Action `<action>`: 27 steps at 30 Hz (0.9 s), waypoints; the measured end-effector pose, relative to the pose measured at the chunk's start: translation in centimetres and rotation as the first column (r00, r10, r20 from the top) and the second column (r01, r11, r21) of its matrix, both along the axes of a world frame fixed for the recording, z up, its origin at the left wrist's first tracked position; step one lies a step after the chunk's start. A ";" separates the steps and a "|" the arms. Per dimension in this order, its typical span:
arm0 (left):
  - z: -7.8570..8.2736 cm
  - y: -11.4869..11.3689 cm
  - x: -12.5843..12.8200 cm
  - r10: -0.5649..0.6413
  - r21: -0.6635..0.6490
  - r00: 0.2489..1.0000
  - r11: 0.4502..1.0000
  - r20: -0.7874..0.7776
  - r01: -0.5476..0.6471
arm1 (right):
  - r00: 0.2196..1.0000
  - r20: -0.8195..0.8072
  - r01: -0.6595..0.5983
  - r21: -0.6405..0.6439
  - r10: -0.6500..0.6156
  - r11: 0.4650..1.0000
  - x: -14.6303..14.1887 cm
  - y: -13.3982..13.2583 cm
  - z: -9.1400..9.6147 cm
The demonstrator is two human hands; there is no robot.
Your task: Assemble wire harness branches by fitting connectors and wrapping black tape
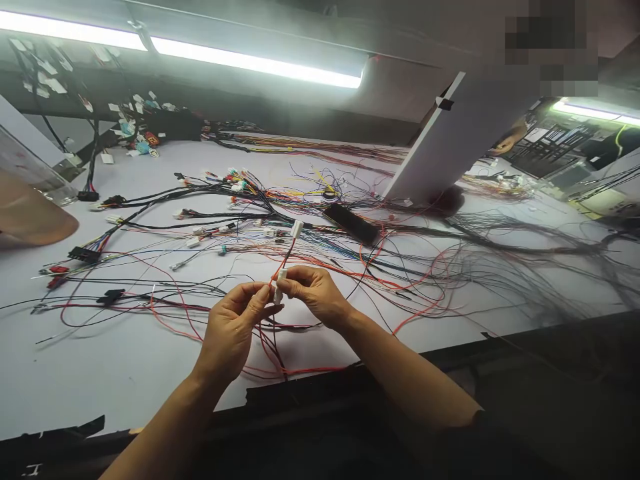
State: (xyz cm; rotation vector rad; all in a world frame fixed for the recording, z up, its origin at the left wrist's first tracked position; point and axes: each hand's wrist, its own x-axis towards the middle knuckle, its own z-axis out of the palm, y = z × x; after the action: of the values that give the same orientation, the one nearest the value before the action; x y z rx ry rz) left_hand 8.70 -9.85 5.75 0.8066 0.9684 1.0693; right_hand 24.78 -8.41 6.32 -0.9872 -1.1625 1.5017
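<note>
My left hand (233, 323) is closed, thumb and forefinger pinching thin red and black wires (287, 259). These wires run up to a white connector (297, 229) that stands out above my hands. Close against it, my right hand (317, 293) pinches a small white connector (282, 275) between thumb and fingers. The fingertips of both hands almost meet, so part of this connector and the wire ends is hidden. Below the hands, more red and black wires (274, 343) hang down towards the table's front edge.
A branching black wire harness (210, 190) with several plugs spreads over the white table (125, 373). A dark phone-like slab (353, 223) lies among the wires. An upright white panel (435, 147) stands to the right. Another person's hand (510, 140) shows behind it.
</note>
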 end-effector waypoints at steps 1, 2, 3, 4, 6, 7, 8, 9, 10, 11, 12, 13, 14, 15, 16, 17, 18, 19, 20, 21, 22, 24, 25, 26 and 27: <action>0.1 0.0 0.1 -0.007 0.028 1.000 1.000 -0.009 0.007 | 1.000 -0.004 0.011 0.010 -0.011 1.000 -0.1 0.0 -0.2; 0.1 0.0 0.2 -0.019 0.054 1.000 0.998 -0.014 0.020 | 1.000 -0.012 0.017 0.010 -0.017 1.000 -0.1 0.1 -0.4; 0.2 -0.1 0.3 -0.034 0.079 0.999 0.996 -0.015 0.036 | 0.999 -0.025 0.024 0.001 -0.024 1.000 -0.2 0.1 -0.6; 0.2 -0.1 0.3 -0.046 0.103 0.999 0.994 -0.016 0.047 | 0.999 -0.040 0.028 -0.012 -0.028 1.000 -0.2 0.1 -0.7; 0.2 -0.1 0.4 -0.051 0.132 0.999 0.990 -0.011 0.052 | 0.997 -0.065 0.035 -0.030 -0.037 0.999 -0.3 0.1 -0.9; 0.1 -0.1 0.5 -0.051 0.130 0.999 0.990 -0.010 0.052 | 0.997 -0.072 0.038 -0.035 -0.041 0.999 -0.3 0.1 -0.9; 0.0 0.0 0.5 -0.052 0.118 0.999 0.992 -0.009 0.053 | 0.996 -0.074 0.045 -0.040 -0.048 0.998 -0.4 0.1 -1.0; -0.2 0.0 0.5 -0.057 0.095 0.998 0.994 -0.008 0.058 | 0.995 -0.074 0.057 -0.047 -0.061 0.997 -0.5 0.2 -1.1; -0.3 0.0 0.5 -0.063 0.066 0.998 0.996 -0.007 0.064 | 0.994 -0.077 0.075 -0.058 -0.079 0.996 -0.6 0.2 -1.2; -0.5 0.0 0.5 -0.072 0.038 0.997 0.997 -0.009 0.072 | 0.991 -0.083 0.097 -0.073 -0.103 0.993 -0.7 0.3 -1.4; -0.7 0.1 0.5 -0.077 0.015 0.997 0.997 -0.015 0.077 | 0.987 -0.092 0.121 -0.089 -0.129 0.989 -0.8 0.3 -1.6; -0.9 0.1 0.5 -0.079 -0.001 0.997 0.997 -0.025 0.079 | 0.983 -0.104 0.142 -0.099 -0.152 0.985 -0.8 0.4 -1.8; -1.1 0.2 0.5 -0.073 -0.008 0.997 0.997 -0.036 0.072 | 0.980 -0.116 0.151 -0.104 -0.163 0.983 -0.9 0.5 -1.9; -1.3 0.3 0.5 -0.059 -0.010 0.997 0.998 -0.046 0.058 | 0.979 -0.125 0.147 -0.103 -0.159 0.984 -0.9 0.6 -2.0; -1.5 0.3 0.4 -0.043 -0.011 0.998 0.999 -0.054 0.043 | 0.982 -0.126 0.131 -0.099 -0.143 0.986 -0.9 0.7 -2.0; -1.7 0.3 0.4 -0.031 -0.012 0.998 0.999 -0.058 0.030 | 0.986 -0.120 0.104 -0.094 -0.114 0.990 -0.9 0.8 -2.0; -1.9 0.4 0.3 -0.027 -0.017 0.998 1.000 -0.059 0.026 | 0.991 -0.109 0.073 -0.089 -0.082 0.993 -0.8 0.9 -1.8; -2.1 0.4 0.2 -0.035 -0.023 0.997 0.999 -0.062 0.034 | 0.994 -0.094 0.045 -0.088 -0.053 0.995 -0.6 1.0 -1.6; -2.2 0.4 0.1 -0.048 -0.028 0.997 0.999 -0.066 0.046 | 0.996 -0.077 0.027 -0.092 -0.034 0.995 -0.5 1.2 -1.4; -2.3 0.4 0.0 -0.063 -0.033 0.995 0.998 -0.072 0.060 | 0.998 -0.063 0.018 -0.098 -0.024 0.995 -0.4 1.3 -1.2; -2.4 0.4 0.0 -0.075 -0.036 0.994 0.997 -0.077 0.072 | 0.998 -0.054 0.014 -0.106 -0.020 0.994 -0.3 1.5 -1.0; -2.4 0.5 0.0 -0.095 -0.047 0.993 0.995 -0.073 0.091 | 0.998 -0.056 0.009 -0.133 -0.016 0.991 -0.2 1.8 -0.9; -2.3 0.6 0.0 -0.105 -0.060 0.993 0.993 -0.056 0.101 | 0.998 -0.063 0.003 -0.145 -0.012 0.989 -0.2 2.0 -0.9; -2.2 0.7 0.0 -0.120 -0.081 0.992 0.990 -0.031 0.117 | 0.998 -0.067 -0.002 -0.149 -0.008 0.989 -0.3 2.1 -1.0; -2.0 0.8 0.0 -0.140 -0.110 0.990 0.984 -0.002 0.139 | 0.998 -0.068 -0.003 -0.146 -0.007 0.989 -0.3 2.3 -1.1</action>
State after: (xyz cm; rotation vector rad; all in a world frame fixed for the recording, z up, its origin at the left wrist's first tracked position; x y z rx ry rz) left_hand 8.74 -9.03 3.72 0.7782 0.9557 0.8850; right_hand 24.45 -6.13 5.19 -1.0262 -1.0145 1.6251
